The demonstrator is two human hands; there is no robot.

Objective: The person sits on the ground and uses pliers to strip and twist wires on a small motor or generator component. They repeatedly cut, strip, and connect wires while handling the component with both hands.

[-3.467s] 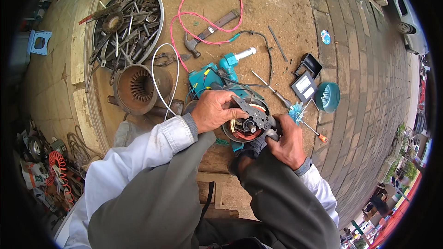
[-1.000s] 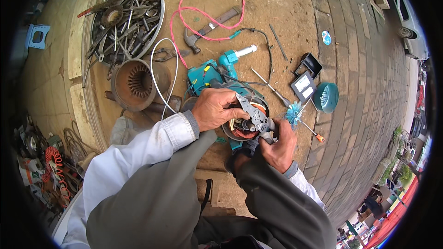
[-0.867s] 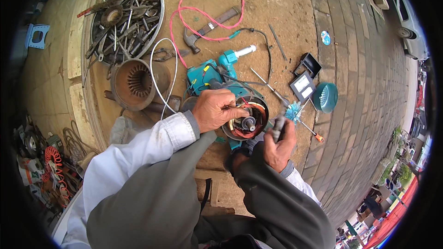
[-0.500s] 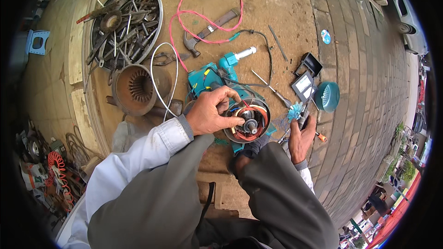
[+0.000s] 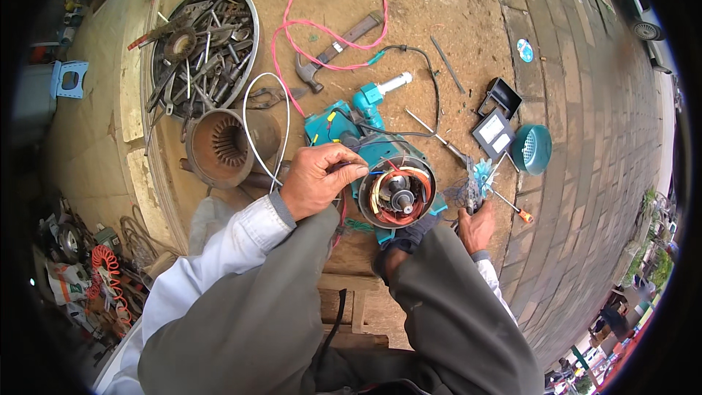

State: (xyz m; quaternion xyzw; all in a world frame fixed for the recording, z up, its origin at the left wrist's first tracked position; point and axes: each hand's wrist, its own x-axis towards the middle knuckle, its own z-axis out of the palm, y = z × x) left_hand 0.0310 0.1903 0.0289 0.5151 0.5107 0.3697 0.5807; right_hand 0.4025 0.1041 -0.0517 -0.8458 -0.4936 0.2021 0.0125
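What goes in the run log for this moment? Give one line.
left hand: pinching wires at open teal motor | right hand: on ground beside motor, near screwdriver | hammer: untouched

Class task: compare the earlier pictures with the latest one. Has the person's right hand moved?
Yes. The right hand left the open motor and moved to the right, down onto the ground beside the small blue fan.

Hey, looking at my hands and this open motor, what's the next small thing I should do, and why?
Probably bring your right hand back to the open motor. It is down on the ground by the teal fan blade, while your left hand alone pinches the wires at the motor's rim, so the motor isn't braced.
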